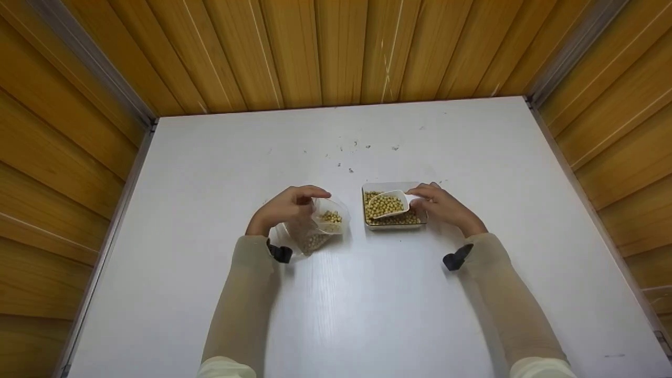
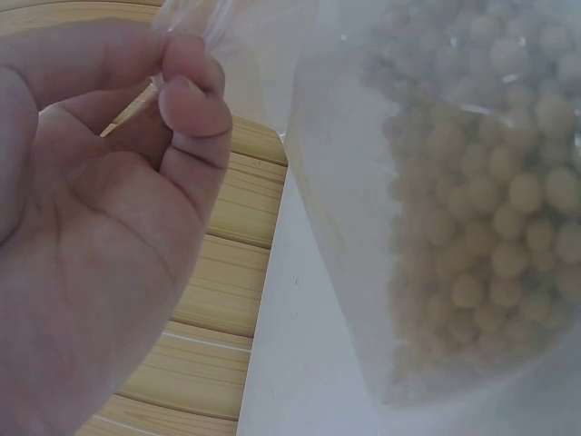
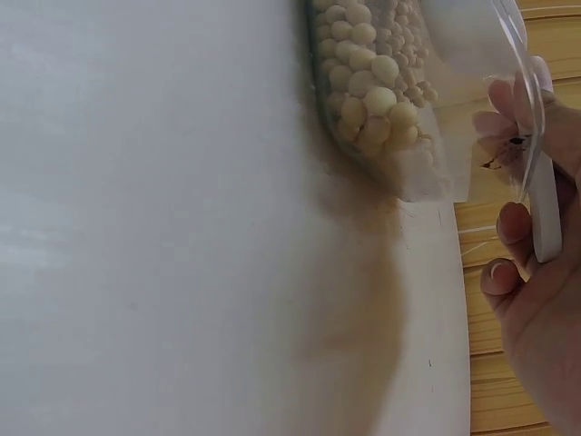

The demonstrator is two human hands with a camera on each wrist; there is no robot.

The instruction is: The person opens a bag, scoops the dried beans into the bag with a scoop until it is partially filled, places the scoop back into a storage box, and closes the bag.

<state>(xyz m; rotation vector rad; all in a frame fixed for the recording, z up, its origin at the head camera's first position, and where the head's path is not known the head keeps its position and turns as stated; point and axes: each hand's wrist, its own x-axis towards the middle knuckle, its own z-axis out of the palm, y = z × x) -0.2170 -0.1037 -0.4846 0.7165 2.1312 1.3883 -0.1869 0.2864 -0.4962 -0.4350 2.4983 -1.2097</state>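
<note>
My left hand (image 1: 287,207) pinches the upper edge of a clear plastic bag (image 2: 340,263), its mouth facing the container side. Soybeans (image 2: 499,209) fill the bag's lower part. With its fingers round the handle, my right hand (image 1: 443,206) grips a white scoop (image 1: 400,199). Soybeans (image 1: 385,206) are heaped in the scoop, which is over a clear rectangular container (image 1: 395,227). More soybeans (image 3: 363,82) lie inside that container. In the right wrist view the scoop's handle (image 3: 545,209) runs between the fingers and palm.
Bag and container stand side by side on a white table (image 1: 336,304), a narrow gap between them. Small dark specks (image 1: 350,170) dot the surface beyond them. Wood-patterned walls (image 1: 325,52) border the table at the back and both sides.
</note>
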